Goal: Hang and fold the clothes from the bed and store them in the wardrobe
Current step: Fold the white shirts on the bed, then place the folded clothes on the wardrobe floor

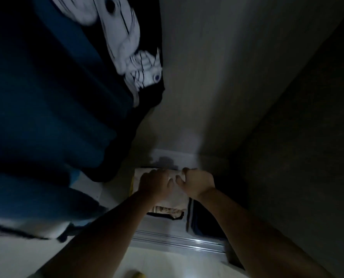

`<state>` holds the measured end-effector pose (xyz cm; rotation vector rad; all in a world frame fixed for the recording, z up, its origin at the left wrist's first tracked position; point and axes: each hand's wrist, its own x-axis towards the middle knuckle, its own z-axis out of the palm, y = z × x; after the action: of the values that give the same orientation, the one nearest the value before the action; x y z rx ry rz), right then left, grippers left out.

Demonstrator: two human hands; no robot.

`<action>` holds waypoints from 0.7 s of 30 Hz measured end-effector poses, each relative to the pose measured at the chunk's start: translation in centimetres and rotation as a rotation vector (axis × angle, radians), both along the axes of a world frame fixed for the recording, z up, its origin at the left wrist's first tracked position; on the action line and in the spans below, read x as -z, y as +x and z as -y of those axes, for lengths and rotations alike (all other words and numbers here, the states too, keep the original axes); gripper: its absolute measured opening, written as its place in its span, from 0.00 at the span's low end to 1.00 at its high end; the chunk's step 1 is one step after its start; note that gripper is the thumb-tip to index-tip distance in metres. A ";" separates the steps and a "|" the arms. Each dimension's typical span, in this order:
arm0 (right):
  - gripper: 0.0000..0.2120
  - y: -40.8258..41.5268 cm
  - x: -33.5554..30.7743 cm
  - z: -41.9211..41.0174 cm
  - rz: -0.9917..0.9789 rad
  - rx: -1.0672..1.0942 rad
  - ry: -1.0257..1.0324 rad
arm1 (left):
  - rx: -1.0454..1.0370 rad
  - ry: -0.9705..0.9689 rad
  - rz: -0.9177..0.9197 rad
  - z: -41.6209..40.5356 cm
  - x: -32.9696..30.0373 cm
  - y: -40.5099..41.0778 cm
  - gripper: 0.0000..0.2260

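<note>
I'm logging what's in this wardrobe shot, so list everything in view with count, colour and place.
folded garment: one, pale cream, wardrobe bottom, under both hands
hanging black shirt: one, black with white print, upper left, beside the wardrobe wall
hanging blue garment: one, dark blue, left, next to the black shirt
dark folded garment: one, navy with pale stripe, right of the cream one
wardrobe wall: one, grey, centre and right
door track: one, silver, along the wardrobe's front edge
floor: pale, bottom of view
left hand: one, on the cream garment
right hand: one, fingers curled into the cream garment
</note>
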<state>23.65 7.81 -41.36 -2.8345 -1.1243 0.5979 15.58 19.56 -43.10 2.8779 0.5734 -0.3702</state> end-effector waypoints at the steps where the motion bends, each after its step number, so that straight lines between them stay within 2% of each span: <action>1: 0.22 0.0 -2.9 0.4 0.007 0.005 0.018 | 0.011 -0.025 0.030 0.3 -2.9 0.0 0.16; 7: 0.22 -0.8 -17.1 3.5 0.091 0.013 0.058 | 0.033 -0.020 0.135 0.1 -18.2 -1.9 0.16; 12: 0.22 -3.4 -23.1 5.3 0.180 -0.012 0.018 | 0.070 0.135 0.173 1.1 -24.4 -4.4 0.19; 14: 0.22 -4.7 -24.6 6.1 0.193 -0.014 -0.015 | 0.103 0.135 0.158 1.9 -26.0 -5.0 0.20; 21: 0.22 -10.1 -28.7 10.3 0.283 0.146 -0.026 | 0.370 0.157 0.198 5.7 -31.0 -7.0 0.18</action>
<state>13.55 -2.52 -12.69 -3.0601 -0.9319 0.2080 8.54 13.87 -12.08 3.1196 0.0350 -0.0877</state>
